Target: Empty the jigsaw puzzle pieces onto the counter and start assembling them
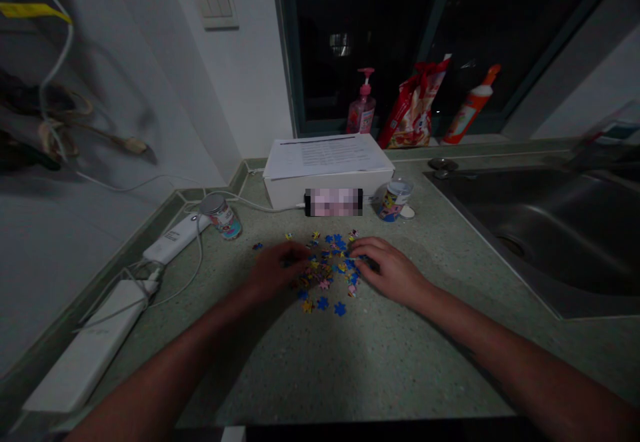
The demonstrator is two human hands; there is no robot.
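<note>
Left hand and right hand face each other, apparently half-curled.

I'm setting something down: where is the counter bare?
Bare countertop lies between puzzle pieces and the front edge, and between the right hand and the sink. Pieces crowd the gap from left hand to right; smartphone and right jar crowd the front of the white box.

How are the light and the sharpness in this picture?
In the head view, light is dim and the window nearly black; the sink has a soft sheen; shadow darkens the counter beside the left forearm; the screen is pixelated, and the puzzle pieces look slightly soft.
</note>
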